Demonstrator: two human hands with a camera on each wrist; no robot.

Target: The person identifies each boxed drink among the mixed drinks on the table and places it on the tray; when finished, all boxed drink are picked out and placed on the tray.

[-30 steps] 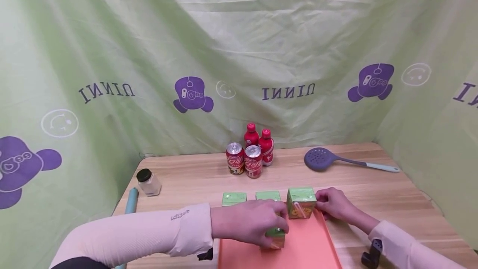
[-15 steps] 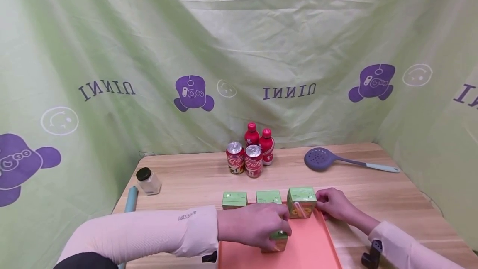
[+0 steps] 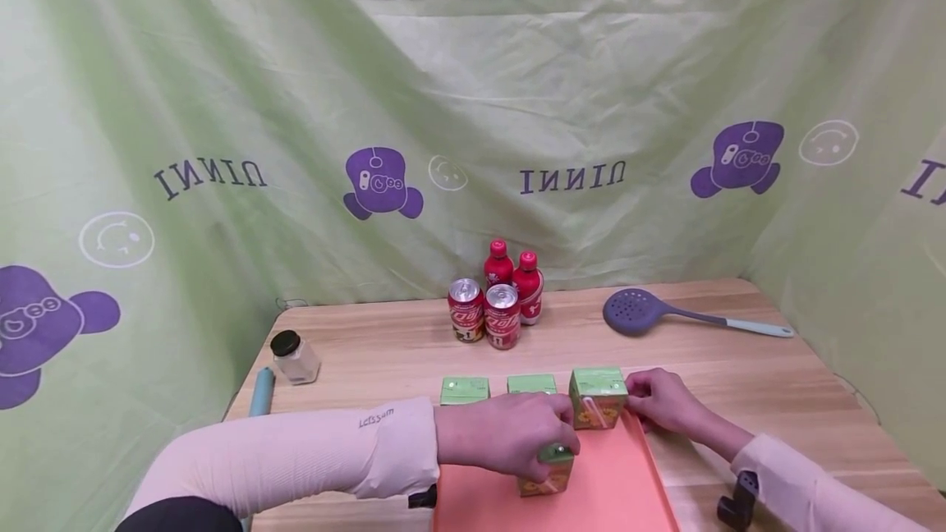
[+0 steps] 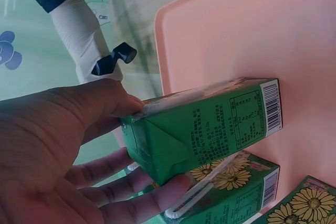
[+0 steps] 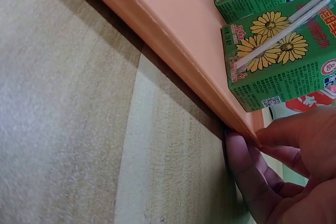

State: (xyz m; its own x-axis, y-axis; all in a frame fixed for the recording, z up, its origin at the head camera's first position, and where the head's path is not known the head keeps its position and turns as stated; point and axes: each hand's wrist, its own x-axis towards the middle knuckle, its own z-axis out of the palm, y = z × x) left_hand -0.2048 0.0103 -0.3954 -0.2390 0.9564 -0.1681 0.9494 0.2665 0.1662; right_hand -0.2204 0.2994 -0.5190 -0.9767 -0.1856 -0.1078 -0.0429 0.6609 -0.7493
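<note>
My left hand [image 3: 510,437] holds a green drink carton [image 3: 548,473] with a straw by its top, thumb on one side and fingers on the other. In the left wrist view that carton [image 4: 210,124] stands on the pink tray [image 4: 220,30]. With thumb and fingers my right hand [image 5: 283,166] pinches the rim of the tray [image 5: 184,72] near its far right corner. Beside that hand stands another carton [image 3: 599,401] with yellow flowers. Two more cartons, one at the left [image 3: 465,390] and one in the middle [image 3: 531,384], are partly hidden behind my left arm.
Two red cans [image 3: 502,318] and two red bottles [image 3: 529,290] stand together at the back. A purple skimmer [image 3: 636,312] lies at the back right. At the left are a black-lidded jar [image 3: 296,358] and a blue-green stick [image 3: 262,392]. A green curtain [image 3: 473,89] encloses the table.
My left hand, with the carton in its grip, has shifted slightly to the right over the tray. My right hand stays at the tray's corner.
</note>
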